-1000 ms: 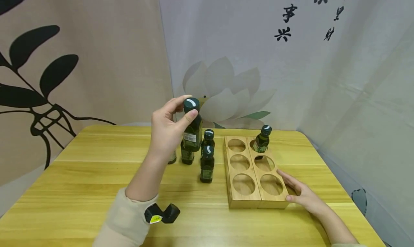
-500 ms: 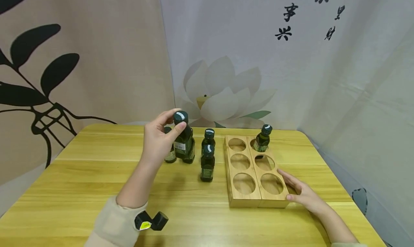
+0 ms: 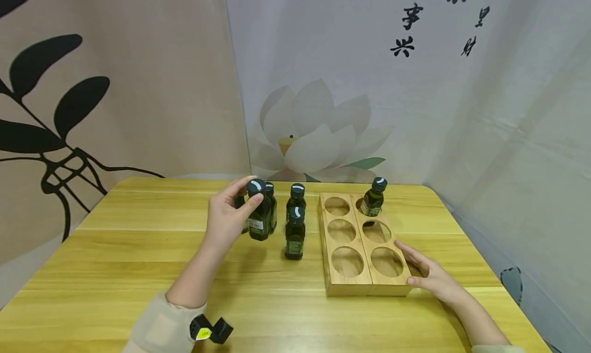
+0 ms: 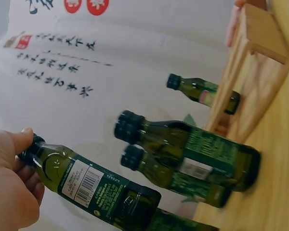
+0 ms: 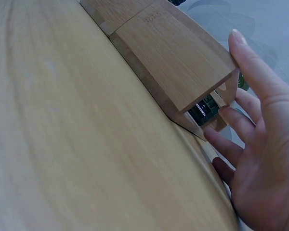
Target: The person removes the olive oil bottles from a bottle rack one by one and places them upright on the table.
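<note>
**Bottle comes down to the bench**

The dark green bottle in the left hand is lower now. A second ago it was held up high above the other bottles — now it sits down among them, with its bottom at or just above the bench; the pictures do not show whether it touches. It stands almost straight up, long way up and down, with its cap on top and its label toward the hand. It is near the back middle of the bench, left of the wooden rack.

The left hand's grip is closed on the bottle: thumb and fingers pinch it up by the cap and neck. In the left wrist view the thumb lies on the cap end.

Three more bottles stand close by — one right behind it, and two in a line just to its right. Another small bottle leans in the far right hole of the rack. The other five holes show only wood.

The right hand has not moved. It lies flat with straight fingers, touching the near right side of the rack and holding nothing.
</note>
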`<state>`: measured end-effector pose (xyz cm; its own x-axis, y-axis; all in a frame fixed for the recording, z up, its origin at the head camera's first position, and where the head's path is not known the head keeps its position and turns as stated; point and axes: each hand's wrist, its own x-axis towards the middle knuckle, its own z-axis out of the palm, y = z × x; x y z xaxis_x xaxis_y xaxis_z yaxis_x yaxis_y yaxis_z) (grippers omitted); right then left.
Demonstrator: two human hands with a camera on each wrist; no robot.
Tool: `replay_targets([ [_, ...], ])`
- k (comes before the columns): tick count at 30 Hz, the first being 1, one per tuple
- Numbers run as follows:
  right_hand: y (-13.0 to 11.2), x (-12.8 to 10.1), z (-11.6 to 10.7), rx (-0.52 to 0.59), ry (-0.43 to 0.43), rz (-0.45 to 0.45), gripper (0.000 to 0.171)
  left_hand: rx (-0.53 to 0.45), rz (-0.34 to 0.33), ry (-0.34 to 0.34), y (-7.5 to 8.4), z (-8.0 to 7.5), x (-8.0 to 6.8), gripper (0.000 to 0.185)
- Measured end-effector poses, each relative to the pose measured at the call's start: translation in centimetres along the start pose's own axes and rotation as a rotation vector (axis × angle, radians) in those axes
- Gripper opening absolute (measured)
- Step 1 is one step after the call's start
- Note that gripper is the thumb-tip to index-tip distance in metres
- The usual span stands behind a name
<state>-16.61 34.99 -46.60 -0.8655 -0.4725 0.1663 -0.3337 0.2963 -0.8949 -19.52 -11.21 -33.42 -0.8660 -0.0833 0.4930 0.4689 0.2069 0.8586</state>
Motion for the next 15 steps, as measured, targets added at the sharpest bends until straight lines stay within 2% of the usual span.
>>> replay_targets([
  [5, -0.1, 0.0, 0.0, -0.002, 0.001, 0.006, 0.07, 0.026, -0.017, -0.012, -1.3, 0.2, -0.5, 0.036],
  [15, -0.3, 0.0, 0.1, 0.0, 0.0, -0.003, 0.07, 0.025, -0.109, -0.045, -3.4, 0.5, -1.5, 0.039],
])
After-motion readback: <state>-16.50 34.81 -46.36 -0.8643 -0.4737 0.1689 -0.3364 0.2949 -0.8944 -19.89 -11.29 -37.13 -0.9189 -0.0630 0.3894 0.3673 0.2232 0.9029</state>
